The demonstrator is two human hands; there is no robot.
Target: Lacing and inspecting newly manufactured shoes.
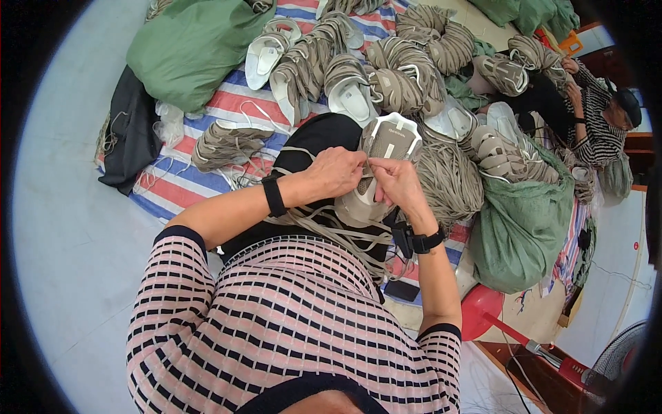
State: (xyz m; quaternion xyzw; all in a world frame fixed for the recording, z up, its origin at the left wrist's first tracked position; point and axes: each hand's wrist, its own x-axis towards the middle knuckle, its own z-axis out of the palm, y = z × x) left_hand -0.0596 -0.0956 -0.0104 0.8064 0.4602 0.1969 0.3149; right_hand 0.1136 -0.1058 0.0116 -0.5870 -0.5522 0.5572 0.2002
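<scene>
Taupe-white shoe upper [394, 143], red-white-blue striped sheet [227, 105], green sack [189, 55], pink-black checked top [296, 310]

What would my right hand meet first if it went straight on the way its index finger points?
Most likely the fingertips of the left hand, just across from the right hand over the beige shoe. Depth is unclear, so it might brush the shoe's upper first.
</scene>
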